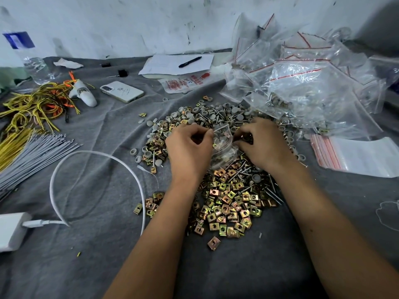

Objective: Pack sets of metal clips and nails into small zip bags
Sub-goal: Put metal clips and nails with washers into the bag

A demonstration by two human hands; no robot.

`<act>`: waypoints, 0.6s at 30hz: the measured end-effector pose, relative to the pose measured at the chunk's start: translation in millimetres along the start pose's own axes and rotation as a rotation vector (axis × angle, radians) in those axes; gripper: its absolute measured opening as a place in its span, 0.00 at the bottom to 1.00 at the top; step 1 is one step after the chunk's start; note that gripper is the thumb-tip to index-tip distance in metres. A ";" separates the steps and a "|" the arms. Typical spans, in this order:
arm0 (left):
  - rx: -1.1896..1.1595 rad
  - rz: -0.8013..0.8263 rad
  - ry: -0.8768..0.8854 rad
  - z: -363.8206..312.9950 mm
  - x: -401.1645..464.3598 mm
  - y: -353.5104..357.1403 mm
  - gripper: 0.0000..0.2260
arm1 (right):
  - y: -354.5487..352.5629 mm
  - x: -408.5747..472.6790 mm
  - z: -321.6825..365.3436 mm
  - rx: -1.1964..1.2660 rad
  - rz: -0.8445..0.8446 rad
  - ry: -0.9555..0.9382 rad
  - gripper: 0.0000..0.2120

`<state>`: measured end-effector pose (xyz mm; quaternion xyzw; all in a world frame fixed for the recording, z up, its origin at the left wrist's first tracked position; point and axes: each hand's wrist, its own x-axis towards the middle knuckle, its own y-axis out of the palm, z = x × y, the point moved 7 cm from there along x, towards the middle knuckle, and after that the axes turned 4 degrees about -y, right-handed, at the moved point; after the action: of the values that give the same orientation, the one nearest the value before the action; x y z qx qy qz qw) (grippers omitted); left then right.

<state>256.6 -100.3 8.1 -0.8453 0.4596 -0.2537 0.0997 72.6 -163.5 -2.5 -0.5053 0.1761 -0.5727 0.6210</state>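
Note:
A small clear zip bag (223, 145) with clips and grey caps inside sits between my hands, over the middle of the pile. My left hand (190, 145) pinches its left top edge. My right hand (262, 143) pinches the right side of the bag's mouth with curled fingers. Below the hands lies a heap of brass-coloured square metal clips (226, 203), with long nails (274, 190) mixed in at its right. Grey round caps (207, 113) spread across the far part of the pile.
Empty zip bags with red strips (354, 156) lie stacked at right; filled clear bags (302, 83) pile behind them. Grey cable ties (34, 152), yellow wires (32, 106), a white cable (95, 156) and charger (10, 230) sit left. A phone (122, 91), paper with pen (177, 63) and water bottle (28, 57) lie behind.

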 end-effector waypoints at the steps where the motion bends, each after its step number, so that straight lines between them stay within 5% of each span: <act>1: 0.000 0.006 -0.002 0.1 0.0 0.6 0.03 | -1.5 0.0 -0.2 -0.010 -0.018 -0.006 0.08; 9: -0.019 0.027 -0.013 2.0 0.7 1.6 0.03 | -42.1 -10.4 28.5 0.331 -0.345 -0.228 0.07; 18: -0.033 0.031 -0.007 1.1 1.1 0.8 0.03 | -35.6 -14.6 46.5 0.418 -0.232 -0.324 0.07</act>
<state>257.1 -101.7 7.1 -0.8404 0.4765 -0.2415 0.0915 86.6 -124.8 41.7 -0.4678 -0.1062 -0.5755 0.6623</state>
